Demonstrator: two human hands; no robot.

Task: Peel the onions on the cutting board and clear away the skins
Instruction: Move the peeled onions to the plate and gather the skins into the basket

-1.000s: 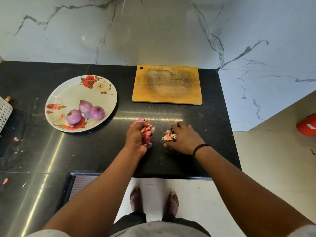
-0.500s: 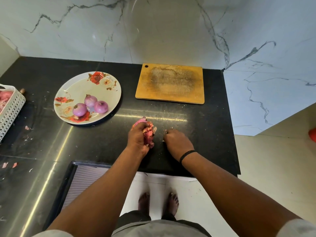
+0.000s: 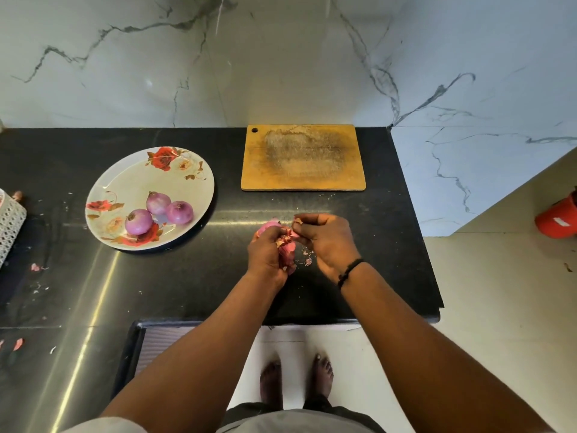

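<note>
While the left hand (image 3: 265,254) grips a bunch of pink onion skins (image 3: 286,250), fingers curled tight round it, the right hand (image 3: 326,242) sits just beside it at 3 o'clock, its fingers bent and pinching at the top of the same bunch. Both hands hover low over the black bench (image 3: 193,276), a little toward 6 o'clock from the cutting board (image 3: 302,157), which lies bare-topped against the marble wall. A few loose skin scraps (image 3: 307,260) lie on the bench between the two wrists. Three peeled onions (image 3: 158,211) sit together, touching, on the flowered plate (image 3: 125,182), well off at 9 o'clock from the hands. A white perforated basket (image 3: 8,225) is cut off by the frame edge farther toward 9 o'clock, with more small skin bits (image 3: 36,267) scattered on the bench near it. A black band is on the right wrist. Bare feet show on the floor below the bench edge; a red object (image 3: 559,220) stands on the floor at far 3 o'clock.
</note>
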